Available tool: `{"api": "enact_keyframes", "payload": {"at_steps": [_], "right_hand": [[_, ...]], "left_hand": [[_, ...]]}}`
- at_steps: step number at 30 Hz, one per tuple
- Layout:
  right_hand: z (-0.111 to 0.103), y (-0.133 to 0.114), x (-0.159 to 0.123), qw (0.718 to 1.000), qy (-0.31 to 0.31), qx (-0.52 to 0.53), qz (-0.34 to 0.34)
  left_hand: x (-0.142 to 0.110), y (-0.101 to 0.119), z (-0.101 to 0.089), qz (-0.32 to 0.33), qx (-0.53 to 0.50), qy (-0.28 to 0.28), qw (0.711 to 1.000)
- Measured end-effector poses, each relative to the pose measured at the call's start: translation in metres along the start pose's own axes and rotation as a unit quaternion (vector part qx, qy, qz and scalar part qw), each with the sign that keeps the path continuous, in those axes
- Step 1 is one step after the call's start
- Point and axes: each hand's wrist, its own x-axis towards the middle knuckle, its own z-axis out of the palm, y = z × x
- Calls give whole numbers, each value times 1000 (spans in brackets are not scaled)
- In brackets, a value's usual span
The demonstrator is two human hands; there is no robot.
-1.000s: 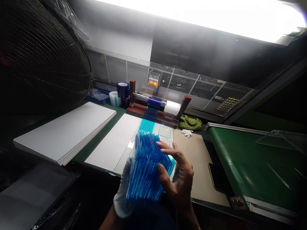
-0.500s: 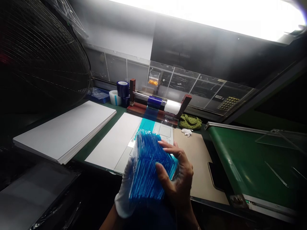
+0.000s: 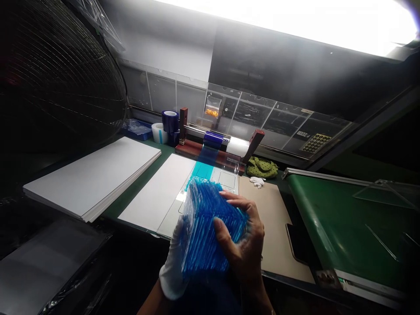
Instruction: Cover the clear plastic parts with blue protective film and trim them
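We grip a stack of blue-filmed clear sheets (image 3: 210, 227) between our 2 hands, both closed on it from opposite sides: the white-gloved left hand (image 3: 172, 267) along its near side, the bare right hand (image 3: 244, 245) wrapped over its far side, which keeps the sheets squared. The stack hangs above a laptop palm-rest panel (image 3: 225, 178), near a tan board (image 3: 275, 223).
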Motion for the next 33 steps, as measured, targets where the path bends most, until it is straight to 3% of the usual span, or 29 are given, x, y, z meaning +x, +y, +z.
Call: {"api": "enact_keyframes", "payload": {"at_steps": [6,11,13,20,26,33], "right_hand": [[0,1,4,1000,-1,-4,12],[2,1,4,999,-4,-26,22],[3,1,4,999,-10,-26,27],[4,1,4,999,-4,-33,30],[2,2,3,999,-16,-16,46],[3,5,4,999,-20,-5,41]], "left_hand": [[-2,-4,-9,33,-49,18,998],[1,-8,-10,65,-49,-112,990],[2,-8,-12,86,-45,-140,985],[5,-5,-4,35,-56,-11,998],[6,-4,-5,20,-51,3,998],[0,-6,-7,46,-40,23,998]]}}
